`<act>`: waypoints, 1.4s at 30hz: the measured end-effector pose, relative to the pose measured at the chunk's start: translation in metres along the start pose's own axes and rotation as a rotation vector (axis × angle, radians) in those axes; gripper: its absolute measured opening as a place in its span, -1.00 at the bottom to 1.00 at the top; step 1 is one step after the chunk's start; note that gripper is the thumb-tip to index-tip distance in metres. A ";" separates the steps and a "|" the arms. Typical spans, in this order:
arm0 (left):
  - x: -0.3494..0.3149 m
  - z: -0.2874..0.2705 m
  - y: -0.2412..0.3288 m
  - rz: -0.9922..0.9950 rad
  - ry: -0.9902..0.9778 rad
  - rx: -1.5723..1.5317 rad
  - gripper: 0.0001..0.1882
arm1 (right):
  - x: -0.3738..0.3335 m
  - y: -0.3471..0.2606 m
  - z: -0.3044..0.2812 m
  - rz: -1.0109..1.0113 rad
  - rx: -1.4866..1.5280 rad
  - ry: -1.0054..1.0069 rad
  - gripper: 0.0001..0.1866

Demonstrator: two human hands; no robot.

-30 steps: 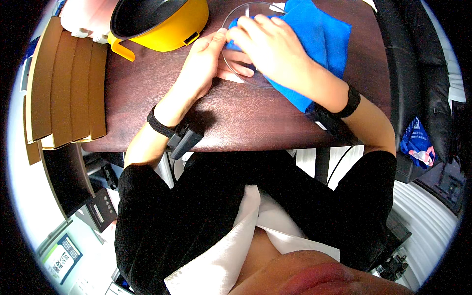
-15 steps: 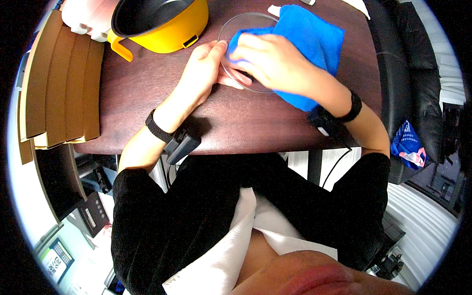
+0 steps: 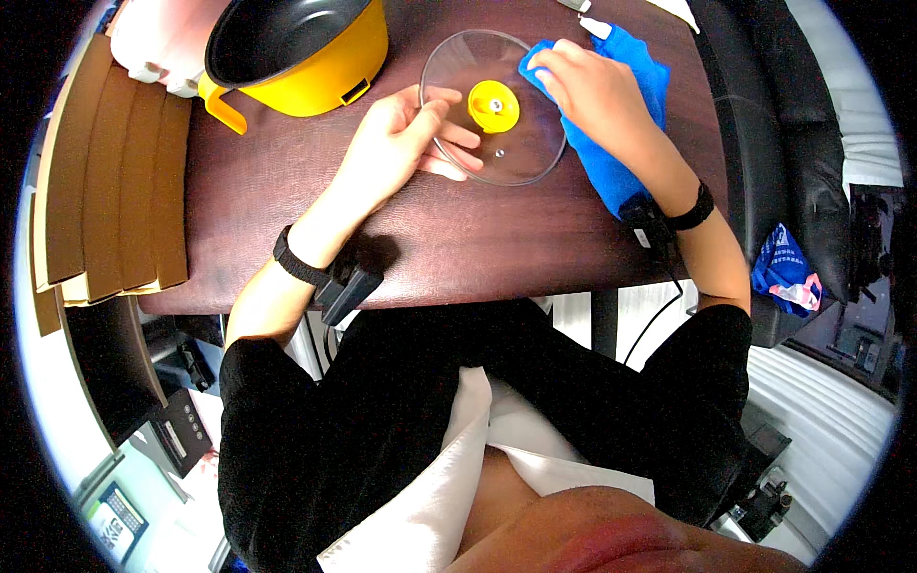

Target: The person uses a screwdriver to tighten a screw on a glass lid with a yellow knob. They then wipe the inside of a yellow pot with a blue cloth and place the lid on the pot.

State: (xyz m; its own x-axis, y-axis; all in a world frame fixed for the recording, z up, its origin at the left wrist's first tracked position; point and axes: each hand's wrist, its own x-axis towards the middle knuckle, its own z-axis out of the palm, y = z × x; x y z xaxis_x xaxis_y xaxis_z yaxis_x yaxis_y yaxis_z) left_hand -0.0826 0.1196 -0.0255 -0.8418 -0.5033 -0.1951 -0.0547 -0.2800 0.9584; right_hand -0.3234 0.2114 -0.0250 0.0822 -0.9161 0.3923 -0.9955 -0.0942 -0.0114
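Observation:
My left hand (image 3: 406,134) grips the left rim of a round clear glass lid (image 3: 535,143), thumb on top and fingers showing through from beneath. A yellow knob (image 3: 494,107) sits at the lid's middle, with a small hole in the glass below it. My right hand (image 3: 597,91) pinches a corner of a blue cloth (image 3: 616,167) just off the lid's right edge. The rest of the cloth hangs down to the table under my right forearm.
A yellow pot (image 3: 310,57) with a dark inside and a yellow handle stands at the far left. Folded brown cardboard (image 3: 115,181) lines the left table edge, with a pink object (image 3: 158,38) behind it. A black sofa (image 3: 764,124) is on the right.
My right hand has moved right with the cloth, off the lid, and the yellow knob now shows. My left hand keeps its hold on the rim.

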 end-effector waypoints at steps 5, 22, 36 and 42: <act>-0.006 -0.009 0.019 0.080 0.103 0.180 -0.65 | -0.007 0.024 0.013 0.162 -0.058 -0.015 -0.83; -0.020 0.010 0.052 1.031 -0.222 1.997 -0.55 | -0.016 0.043 0.030 0.240 0.335 0.158 -0.78; -0.022 0.005 0.014 0.835 -0.281 1.856 -0.49 | -0.019 0.022 0.030 0.156 0.307 0.146 -0.80; -0.007 0.013 0.023 0.555 -0.085 1.676 -0.46 | -0.018 0.008 0.022 0.096 0.353 0.147 -0.82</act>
State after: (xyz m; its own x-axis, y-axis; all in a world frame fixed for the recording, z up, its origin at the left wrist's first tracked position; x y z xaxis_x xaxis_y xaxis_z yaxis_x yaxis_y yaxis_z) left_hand -0.0847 0.1275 0.0008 -0.9705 -0.1842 0.1558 -0.1742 0.9818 0.0761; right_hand -0.3321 0.2191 -0.0523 -0.0433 -0.8639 0.5018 -0.9187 -0.1629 -0.3598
